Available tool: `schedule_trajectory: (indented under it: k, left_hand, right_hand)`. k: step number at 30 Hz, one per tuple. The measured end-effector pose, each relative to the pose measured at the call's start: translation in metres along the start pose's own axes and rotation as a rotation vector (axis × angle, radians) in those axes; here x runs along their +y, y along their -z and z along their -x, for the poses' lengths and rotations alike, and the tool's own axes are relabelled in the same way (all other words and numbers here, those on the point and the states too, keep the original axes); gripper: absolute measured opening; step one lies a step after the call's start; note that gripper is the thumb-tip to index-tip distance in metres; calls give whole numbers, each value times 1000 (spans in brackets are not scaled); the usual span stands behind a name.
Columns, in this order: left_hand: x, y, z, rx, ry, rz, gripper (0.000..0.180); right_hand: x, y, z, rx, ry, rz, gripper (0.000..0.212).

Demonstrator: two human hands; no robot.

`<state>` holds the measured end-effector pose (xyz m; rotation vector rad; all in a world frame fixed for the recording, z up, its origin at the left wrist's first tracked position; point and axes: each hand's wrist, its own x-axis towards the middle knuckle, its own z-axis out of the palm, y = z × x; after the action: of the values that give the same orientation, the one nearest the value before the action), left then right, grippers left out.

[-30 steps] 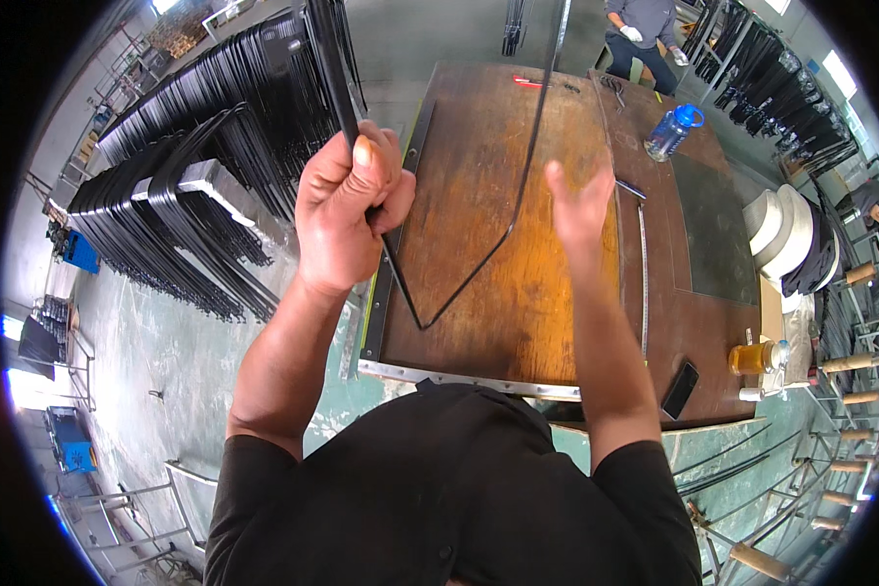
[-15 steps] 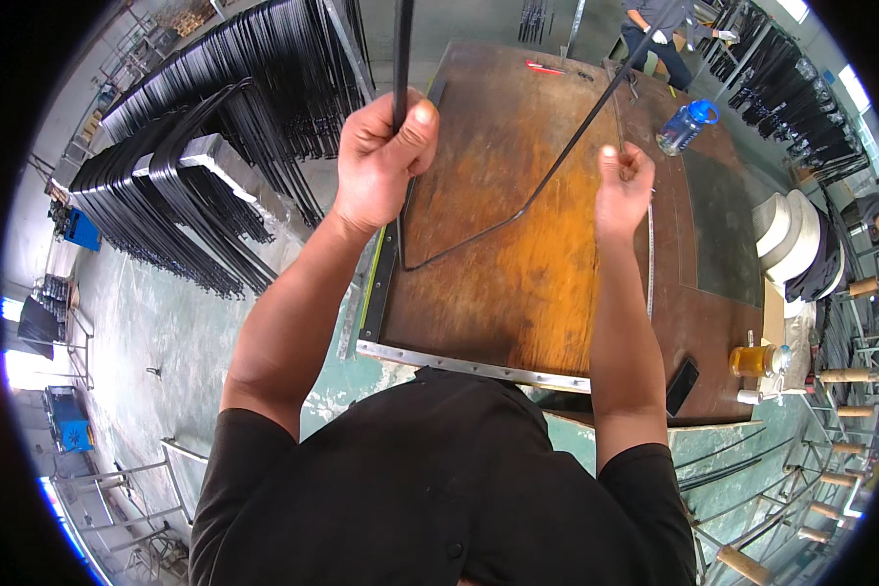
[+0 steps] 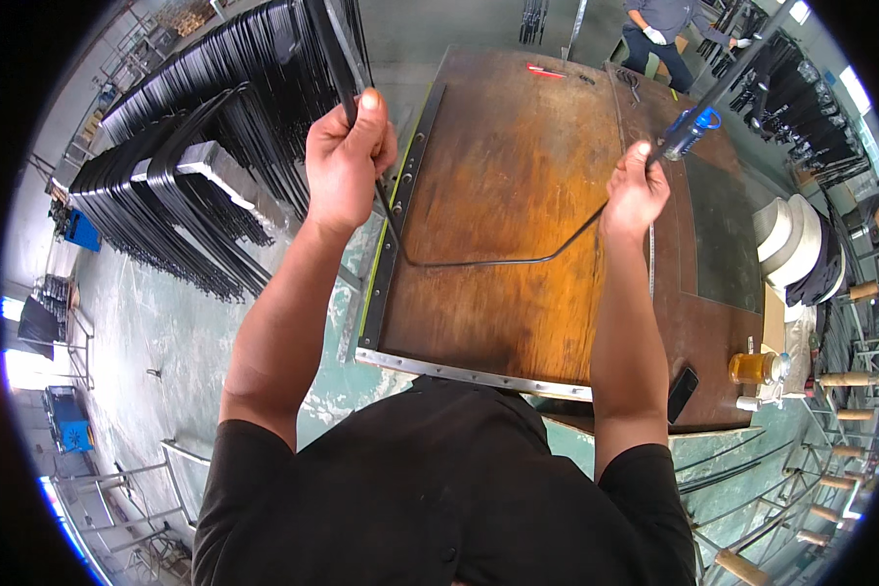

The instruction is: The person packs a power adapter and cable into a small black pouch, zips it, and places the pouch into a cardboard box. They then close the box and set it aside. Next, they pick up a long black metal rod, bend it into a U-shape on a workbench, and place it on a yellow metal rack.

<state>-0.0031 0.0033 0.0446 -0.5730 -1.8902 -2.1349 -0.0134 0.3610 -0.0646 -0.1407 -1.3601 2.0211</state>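
Observation:
A long thin black strip (image 3: 479,263), rubbery in look, hangs in a wide U with two bends above the wooden table (image 3: 518,127). My left hand (image 3: 347,161) is closed round its left arm, thumb pointing up. The strip runs on past that hand to the upper edge of the view. My right hand (image 3: 635,190) grips the other arm, which rises beyond the fist to the upper right and passes in front of a blue-capped water bottle (image 3: 689,132). The bottom stretch of the strip lies between the two fists, toward the near part of the table.
Racks of hanging black strips (image 3: 181,195) stand to the left. On the table are a phone (image 3: 683,394), a jar of amber liquid (image 3: 757,367) and a red-handled tool (image 3: 545,70). White rolls (image 3: 786,234) stand at the right. A gloved co-worker (image 3: 659,29) is beyond the far end.
My right hand has taken hold of the strip's right arm, which passed beside it before. My left hand has moved left, and the strip has opened into a wider U.

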Motion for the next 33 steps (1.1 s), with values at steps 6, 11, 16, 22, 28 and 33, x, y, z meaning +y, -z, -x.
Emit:
schedule_trajectory:
  k: [6, 11, 16, 22, 28, 33]
  left_hand:
    - [-32, -15, 2, 106, 92, -105, 57]
    - [-42, -32, 2, 132, 20, -152, 59]
    - [-49, -39, -25, 133, 82, -108, 56]
    - [-56, -38, -46, 125, 83, -224, 53]
    - [-61, -35, -51, 90, 57, -235, 53]
    - [-65, -42, -59, 95, 89, -218, 52]
  right_hand:
    - [-10, 17, 36, 38, 215, 205, 39]
    - [-14, 37, 39, 7, 193, 315, 33]
    - [-9, 45, 31, -18, 112, 449, 31]
    - [6, 64, 26, -42, 129, 502, 32]
    - [17, 93, 98, 311, 440, 553, 24]
    - [97, 63, 108, -261, 335, 1025, 27]
